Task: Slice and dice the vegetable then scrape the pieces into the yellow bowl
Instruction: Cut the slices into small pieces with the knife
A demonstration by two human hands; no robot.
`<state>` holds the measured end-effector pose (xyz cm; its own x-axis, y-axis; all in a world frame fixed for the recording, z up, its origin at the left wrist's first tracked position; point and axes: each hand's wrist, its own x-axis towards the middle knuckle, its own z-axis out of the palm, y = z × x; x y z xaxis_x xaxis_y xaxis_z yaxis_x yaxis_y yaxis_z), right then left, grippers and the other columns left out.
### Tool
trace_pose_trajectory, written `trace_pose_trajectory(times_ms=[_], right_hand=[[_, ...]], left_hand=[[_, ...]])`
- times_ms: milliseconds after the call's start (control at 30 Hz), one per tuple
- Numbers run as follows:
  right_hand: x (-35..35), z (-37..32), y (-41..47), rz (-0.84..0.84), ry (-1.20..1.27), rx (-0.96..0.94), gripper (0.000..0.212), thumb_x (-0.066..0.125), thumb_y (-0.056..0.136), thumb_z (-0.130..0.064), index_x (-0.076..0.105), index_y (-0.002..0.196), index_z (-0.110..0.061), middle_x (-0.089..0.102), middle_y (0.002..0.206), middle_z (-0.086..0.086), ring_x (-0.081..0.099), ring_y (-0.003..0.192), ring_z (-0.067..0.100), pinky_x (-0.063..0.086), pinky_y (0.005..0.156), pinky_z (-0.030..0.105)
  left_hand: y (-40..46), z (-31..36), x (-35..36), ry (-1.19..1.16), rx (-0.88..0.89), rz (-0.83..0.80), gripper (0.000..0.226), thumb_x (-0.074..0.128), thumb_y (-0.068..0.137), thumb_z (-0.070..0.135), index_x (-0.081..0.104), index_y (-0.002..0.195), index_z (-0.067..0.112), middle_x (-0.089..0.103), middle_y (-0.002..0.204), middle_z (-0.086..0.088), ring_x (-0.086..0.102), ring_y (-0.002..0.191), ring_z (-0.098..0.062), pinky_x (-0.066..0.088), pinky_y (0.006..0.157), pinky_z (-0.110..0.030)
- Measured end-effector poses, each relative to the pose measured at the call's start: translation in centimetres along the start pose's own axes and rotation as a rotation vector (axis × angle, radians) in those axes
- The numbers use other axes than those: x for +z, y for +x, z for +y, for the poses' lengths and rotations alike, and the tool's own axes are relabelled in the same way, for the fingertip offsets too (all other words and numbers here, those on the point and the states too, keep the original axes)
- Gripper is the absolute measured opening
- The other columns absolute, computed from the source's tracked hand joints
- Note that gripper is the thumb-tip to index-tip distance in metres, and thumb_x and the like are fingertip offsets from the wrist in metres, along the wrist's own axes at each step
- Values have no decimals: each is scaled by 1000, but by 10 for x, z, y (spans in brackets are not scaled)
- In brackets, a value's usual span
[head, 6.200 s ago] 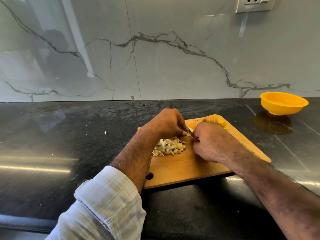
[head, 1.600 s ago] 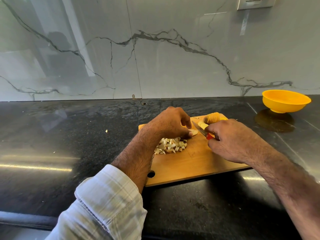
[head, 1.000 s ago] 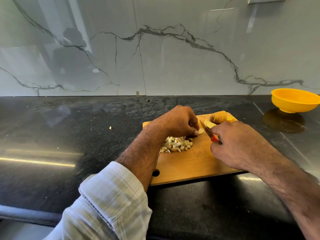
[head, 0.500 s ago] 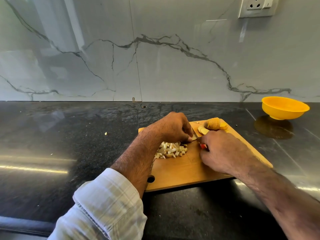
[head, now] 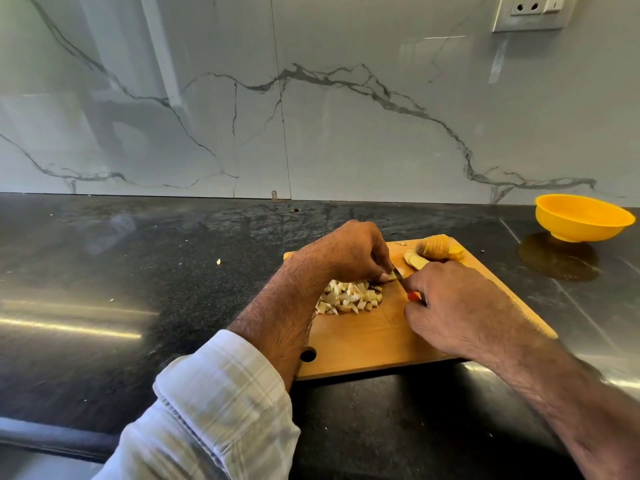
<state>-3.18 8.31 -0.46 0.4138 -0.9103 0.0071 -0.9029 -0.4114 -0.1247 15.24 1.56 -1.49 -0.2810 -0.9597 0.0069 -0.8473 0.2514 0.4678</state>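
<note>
A wooden cutting board lies on the black counter. On it sits a pile of pale diced vegetable pieces. My left hand pinches a small slice of vegetable just right of the pile. My right hand grips a small knife with a red handle, its blade set against that slice. A loose slice and the uncut yellowish stub of the vegetable lie at the board's far edge. The yellow bowl stands far right by the wall.
The black stone counter stretches wide to the left, with a stray vegetable bit on it. A marble backsplash rises behind, with a wall socket at top right. The counter's front edge runs along the bottom left.
My right hand has brought the knife back from the right to the slice held by my left hand. The diced pile stays in place. The head view shifted a little.
</note>
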Motion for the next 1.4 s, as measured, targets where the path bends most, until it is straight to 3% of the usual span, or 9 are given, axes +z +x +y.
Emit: trace_pose_trajectory(times_ms=[167,400,467,633,767,867,1100,1400], right_hand=[[0,-4,2,-44,-20,23,8,60,92,-31,56,92,-24,51,78,-6,57,86,17,45,68,28],[10,-1,13,44,34,3,23,61,92,-33,66,111,-22,59,84,-5,62,87,18,57,74,32],[16,5,15,90,77,-5,23,59,94,-34,69,111,-22,60,82,-6,63,81,15,56,68,30],[11,19,6,206,221,-49,29,63,97,-31,72,123,-23,70,85,-7,65,70,7,54,59,25],[6,16,3,159,233,-72,27,64,96,-30,75,121,-25,70,75,-7,65,66,7,52,56,23],[9,14,3,131,199,-69,29,63,96,-33,75,121,-27,62,67,-10,59,62,6,41,51,20],[9,1,3,46,62,-24,25,59,93,-34,72,112,-23,60,78,-5,62,81,14,51,65,28],[15,-1,18,76,107,-25,33,58,96,-35,68,125,-24,65,91,-4,64,87,16,60,76,33]], left_hand=[[-1,0,-1,-6,9,2,14,83,89,21,83,103,21,73,106,8,66,100,-8,53,81,-20],[-3,0,-3,0,20,11,14,84,88,20,83,101,22,74,107,9,67,101,-7,58,92,-29],[-4,-3,-4,11,26,19,15,84,87,19,83,102,21,72,107,11,66,102,-6,57,93,-29],[-9,-7,-9,39,35,71,20,87,85,21,82,104,21,72,106,10,64,97,-4,50,81,-20],[-10,-8,-11,33,42,85,16,87,85,20,83,101,21,72,105,9,65,98,-6,52,83,-23],[-9,-8,-9,40,36,72,15,86,85,20,84,100,21,73,103,9,67,99,-7,57,90,-29],[-8,-7,-7,16,29,43,11,85,86,18,84,96,23,73,101,9,66,100,-9,59,94,-34],[-9,-9,-9,-5,14,30,12,86,85,19,84,95,26,73,101,13,66,101,-7,59,95,-36]])
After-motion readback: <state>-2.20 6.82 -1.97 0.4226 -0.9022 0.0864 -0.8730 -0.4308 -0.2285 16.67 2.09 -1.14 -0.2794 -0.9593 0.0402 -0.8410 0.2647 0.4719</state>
